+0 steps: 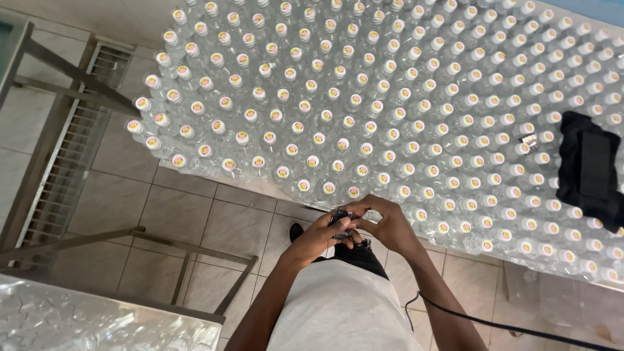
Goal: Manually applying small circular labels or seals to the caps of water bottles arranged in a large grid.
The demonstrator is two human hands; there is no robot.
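Both hands meet at six o'clock, just below the near edge of a wide field of clear plastic bottles with white caps (364, 117). The left hand (318, 237) and right hand (387, 224) are closed together around a small dark object (342, 224), too hidden to identify. A black folded cloth (590, 169) lies on the caps at three o'clock; a grey metal rack (65, 149) stands at nine o'clock
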